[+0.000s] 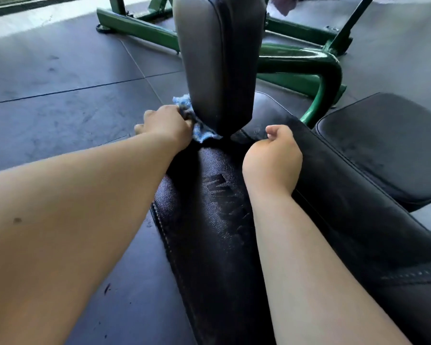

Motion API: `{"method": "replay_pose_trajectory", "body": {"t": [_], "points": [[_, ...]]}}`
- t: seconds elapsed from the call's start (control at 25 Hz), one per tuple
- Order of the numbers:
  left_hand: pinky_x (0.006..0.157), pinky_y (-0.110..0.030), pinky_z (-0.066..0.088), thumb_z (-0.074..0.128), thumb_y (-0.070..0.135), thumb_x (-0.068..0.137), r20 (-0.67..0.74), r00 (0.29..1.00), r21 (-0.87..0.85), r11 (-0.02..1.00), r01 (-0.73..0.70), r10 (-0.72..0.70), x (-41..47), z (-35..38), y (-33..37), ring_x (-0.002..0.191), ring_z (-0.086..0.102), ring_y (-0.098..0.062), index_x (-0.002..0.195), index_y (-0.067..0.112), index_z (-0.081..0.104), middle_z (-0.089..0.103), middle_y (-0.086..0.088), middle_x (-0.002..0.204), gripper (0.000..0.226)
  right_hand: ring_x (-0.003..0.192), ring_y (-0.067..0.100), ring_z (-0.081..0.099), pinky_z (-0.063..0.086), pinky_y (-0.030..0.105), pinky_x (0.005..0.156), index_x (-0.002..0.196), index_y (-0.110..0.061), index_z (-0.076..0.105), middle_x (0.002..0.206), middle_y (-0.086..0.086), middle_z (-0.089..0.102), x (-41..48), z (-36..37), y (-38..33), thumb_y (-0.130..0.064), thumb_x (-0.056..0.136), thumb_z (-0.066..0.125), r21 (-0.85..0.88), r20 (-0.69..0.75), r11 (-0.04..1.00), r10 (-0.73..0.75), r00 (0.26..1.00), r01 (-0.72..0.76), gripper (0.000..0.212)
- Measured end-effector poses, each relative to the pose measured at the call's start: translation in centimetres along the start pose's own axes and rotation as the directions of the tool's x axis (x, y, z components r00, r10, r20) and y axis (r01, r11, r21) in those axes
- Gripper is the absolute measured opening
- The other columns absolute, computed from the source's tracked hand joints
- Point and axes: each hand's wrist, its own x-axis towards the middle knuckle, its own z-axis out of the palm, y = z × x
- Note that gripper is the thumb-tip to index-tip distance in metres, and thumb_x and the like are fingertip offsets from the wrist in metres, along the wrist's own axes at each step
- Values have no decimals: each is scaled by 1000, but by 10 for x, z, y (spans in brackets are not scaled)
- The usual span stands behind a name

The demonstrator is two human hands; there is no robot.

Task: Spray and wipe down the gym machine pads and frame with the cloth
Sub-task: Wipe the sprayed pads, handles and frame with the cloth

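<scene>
My left hand point(167, 125) grips the blue cloth point(195, 125), pressing it against the lower left edge of the upright black pad point(219, 58). My right hand point(274, 155) rests on the long embossed pad point(217, 220), fingers curled in a loose fist with nothing showing in it. The green frame point(309, 58) stands behind, on rubber floor tiles point(60, 83).

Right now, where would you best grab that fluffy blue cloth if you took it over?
I'd pinch the fluffy blue cloth at the tuft sticking out above the left hand, coming from the left: the upright black padded cushion blocks the right, and the hand covers its middle.
</scene>
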Motion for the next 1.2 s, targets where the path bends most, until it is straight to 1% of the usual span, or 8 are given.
{"method": "replay_pose_trajectory", "body": {"t": [0.2,0.32,0.4,0.56,0.76,0.92,1.08,1.2], "points": [[111,-42,24,46,31,92,-3,965,18,965,-261,261,-32,7,-13,134,36,-16,111,25,63,53,4,134,26,132,32,42,40,41,104,123,-20,57,134,2,56,1,6,1,-6,91,36,-13,-11,1000,9,1000,-9,40],[116,-48,11,44,26,92,219,852,-71,879,-471,475,-67,5,-9,143,19,-8,121,30,57,43,21,141,32,131,34,42,40,43,102,123,-21,58,135,5,55,5,2,3,-12,93,36,-29,16,998,48,999,-47,38],[117,-44,10,48,21,92,229,793,-177,825,-536,564,-78,-6,-11,145,16,-11,130,33,51,40,21,144,40,132,34,40,39,43,104,123,-24,59,136,6,55,-3,-1,-5,-26,93,39,-33,39,999,42,998,-41,36],[102,-30,31,73,37,78,-19,953,-198,933,-299,302,-77,-23,-35,128,39,-20,135,27,46,47,3,136,63,127,32,40,34,48,107,121,-23,57,112,-3,58,-20,5,-5,-40,81,58,-135,137,950,-264,955,282,44],[78,-21,37,70,25,82,-102,936,-248,902,-353,338,-91,-17,-58,94,58,-19,104,24,68,61,7,105,21,116,28,45,37,40,93,117,-19,57,119,2,55,-39,9,-3,-49,75,69,-332,165,870,-327,931,364,53],[94,-4,29,53,-1,84,-129,913,-300,863,-408,387,-91,-23,-77,114,50,-4,115,23,69,53,24,123,43,115,28,46,37,34,99,133,-25,55,134,1,53,-53,21,-4,-17,88,54,-151,437,738,-547,714,657,46],[112,-30,25,49,16,91,-4,985,-94,981,-171,171,-60,-36,-125,138,33,-17,139,28,47,33,8,152,49,128,30,38,36,37,106,139,-21,47,144,6,40,-50,63,-38,-35,94,45,-270,649,581,-479,591,768,47],[110,-31,29,43,25,96,57,982,26,983,-184,182,-45,-40,-143,137,34,-17,138,30,47,36,9,151,43,127,28,40,41,38,102,137,-33,49,148,-2,37,-44,86,-49,-31,98,41,-183,777,398,-501,380,899,40]]}}
